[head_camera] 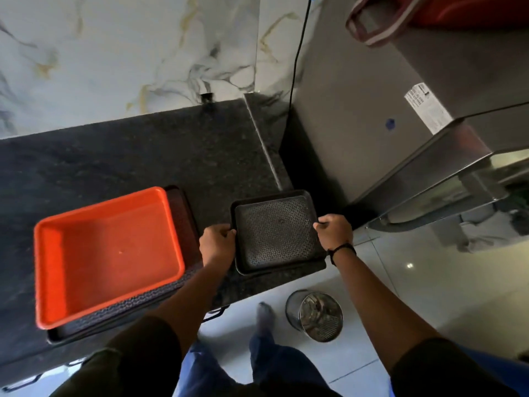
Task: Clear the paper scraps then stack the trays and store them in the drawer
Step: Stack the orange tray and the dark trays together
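A small black tray with a patterned bottom sits at the right end of the dark granite counter, seemingly nested on another black tray whose rim shows around it. My left hand grips its left edge and my right hand grips its right edge. To the left, an orange tray rests inside a larger dark patterned tray. No paper scraps show in any tray.
A round metal bin stands on the pale tiled floor below the counter's right end. A steel refrigerator fills the right side. Black drawer handles show under the counter's front edge. My legs are below.
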